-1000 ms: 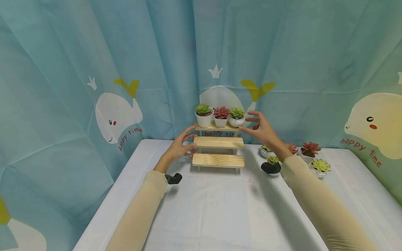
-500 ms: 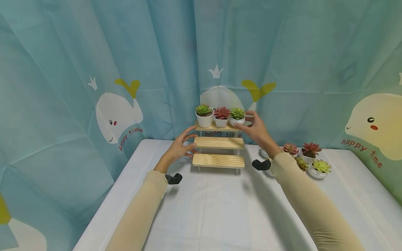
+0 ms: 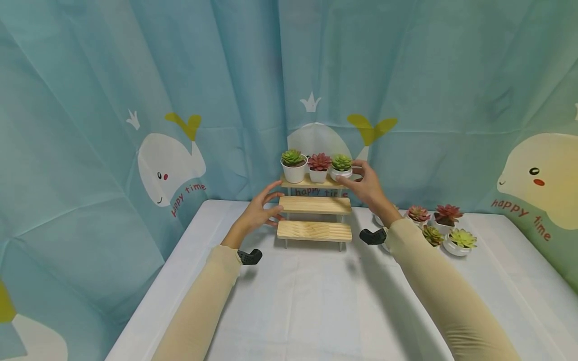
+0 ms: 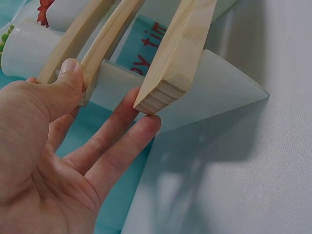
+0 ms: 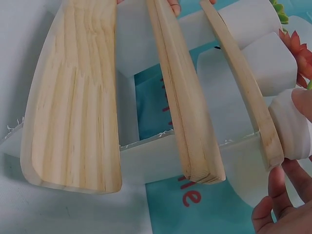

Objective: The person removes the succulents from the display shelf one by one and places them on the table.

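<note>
A wooden three-step display stand (image 3: 313, 204) with clear side panels stands on the table. My left hand (image 3: 254, 214) holds its left end, the thumb on the middle step (image 4: 114, 36) and other fingertips at the bottom step's corner (image 4: 161, 95). On the top step sit a green succulent in a white pot (image 3: 294, 170), a red succulent in a white pot (image 3: 318, 168) and a green succulent in a rounded white pot (image 3: 341, 167). My right hand (image 3: 368, 188) grips that rounded pot, thumb in front and fingers behind; its side shows in the right wrist view.
Several potted succulents stand on the right of the table, among them a dark red one (image 3: 447, 216) and a yellow-green one (image 3: 459, 240); my right forearm partly hides the group. A blue curtain (image 3: 244, 100) with printed whales hangs close behind the stand.
My right hand has moved left to the rounded pot and now grips it; a second ago it was spread beside it. My left hand stays at the stand.
</note>
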`<action>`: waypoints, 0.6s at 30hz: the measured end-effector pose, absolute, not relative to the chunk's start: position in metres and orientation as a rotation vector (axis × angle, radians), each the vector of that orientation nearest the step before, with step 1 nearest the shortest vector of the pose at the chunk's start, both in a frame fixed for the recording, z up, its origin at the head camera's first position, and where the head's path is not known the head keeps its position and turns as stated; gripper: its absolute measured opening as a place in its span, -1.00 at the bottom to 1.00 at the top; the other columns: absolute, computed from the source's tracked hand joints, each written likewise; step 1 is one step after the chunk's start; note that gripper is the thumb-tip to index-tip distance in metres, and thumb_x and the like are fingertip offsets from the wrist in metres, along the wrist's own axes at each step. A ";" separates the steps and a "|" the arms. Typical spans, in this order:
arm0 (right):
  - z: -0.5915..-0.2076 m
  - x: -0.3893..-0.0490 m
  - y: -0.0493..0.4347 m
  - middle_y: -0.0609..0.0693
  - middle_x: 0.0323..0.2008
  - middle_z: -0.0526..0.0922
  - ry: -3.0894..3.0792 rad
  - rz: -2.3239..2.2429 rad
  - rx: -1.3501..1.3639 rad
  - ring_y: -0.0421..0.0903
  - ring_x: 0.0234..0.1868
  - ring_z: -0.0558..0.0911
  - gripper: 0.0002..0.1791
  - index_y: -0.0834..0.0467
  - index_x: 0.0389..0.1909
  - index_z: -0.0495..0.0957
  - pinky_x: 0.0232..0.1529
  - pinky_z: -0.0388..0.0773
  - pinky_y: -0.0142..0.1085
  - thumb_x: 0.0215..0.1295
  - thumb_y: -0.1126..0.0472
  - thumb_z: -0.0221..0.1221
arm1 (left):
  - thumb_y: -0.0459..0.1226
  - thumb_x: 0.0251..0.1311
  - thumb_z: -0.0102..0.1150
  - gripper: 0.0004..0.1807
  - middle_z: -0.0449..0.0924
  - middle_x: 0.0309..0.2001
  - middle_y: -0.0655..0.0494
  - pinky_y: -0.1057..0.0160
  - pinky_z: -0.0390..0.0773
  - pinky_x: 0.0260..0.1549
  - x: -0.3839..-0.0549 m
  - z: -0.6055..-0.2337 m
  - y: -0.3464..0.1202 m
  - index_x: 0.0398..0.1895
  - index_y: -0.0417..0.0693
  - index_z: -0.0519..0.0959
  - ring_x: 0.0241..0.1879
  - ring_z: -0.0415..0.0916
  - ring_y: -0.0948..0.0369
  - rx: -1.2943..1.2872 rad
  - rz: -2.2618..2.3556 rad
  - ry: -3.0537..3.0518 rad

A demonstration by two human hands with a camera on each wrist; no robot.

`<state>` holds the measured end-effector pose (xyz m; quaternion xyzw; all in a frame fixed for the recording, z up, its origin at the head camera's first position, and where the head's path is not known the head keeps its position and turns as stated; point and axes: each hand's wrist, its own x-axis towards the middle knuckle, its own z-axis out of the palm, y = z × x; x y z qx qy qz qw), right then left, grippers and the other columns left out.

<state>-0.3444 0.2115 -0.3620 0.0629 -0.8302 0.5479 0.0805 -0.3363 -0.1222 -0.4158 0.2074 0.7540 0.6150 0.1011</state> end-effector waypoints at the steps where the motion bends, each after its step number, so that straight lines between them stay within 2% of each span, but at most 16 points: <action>1: -0.362 -0.344 0.212 0.26 0.39 0.38 -2.481 1.640 0.189 0.22 0.15 0.50 -0.20 0.18 0.49 0.22 0.11 0.53 0.03 0.38 0.01 0.36 | -0.29 0.45 0.22 -0.18 0.24 0.51 -0.13 -0.24 0.71 -0.20 -0.336 -0.416 -0.122 0.64 0.35 0.08 -0.22 0.73 -0.11 0.612 1.817 2.229; 5: -0.362 -0.344 0.211 0.26 0.39 0.38 -2.475 1.647 0.196 0.23 0.14 0.52 -0.22 0.18 0.48 0.23 0.09 0.55 0.05 0.38 0.03 0.36 | -0.30 0.44 0.22 -0.17 0.25 0.50 -0.12 -0.17 0.73 -0.24 -0.336 -0.415 -0.122 0.64 0.36 0.09 -0.23 0.73 -0.10 0.611 1.820 2.227; 12: -0.361 -0.344 0.211 0.26 0.40 0.37 -2.480 1.642 0.193 0.23 0.17 0.50 -0.20 0.18 0.48 0.23 0.12 0.54 0.04 0.37 0.00 0.36 | -0.31 0.45 0.22 -0.18 0.27 0.49 -0.09 -0.22 0.71 -0.21 -0.336 -0.415 -0.122 0.64 0.38 0.09 -0.23 0.73 -0.10 0.606 1.813 2.233; 18: -0.362 -0.345 0.211 0.25 0.40 0.37 -2.485 1.633 0.185 0.22 0.17 0.51 -0.20 0.18 0.48 0.23 0.11 0.55 0.03 0.37 -0.02 0.35 | -0.32 0.45 0.20 -0.18 0.27 0.49 -0.10 -0.20 0.72 -0.22 -0.337 -0.416 -0.122 0.64 0.35 0.08 -0.24 0.73 -0.11 0.608 1.813 2.234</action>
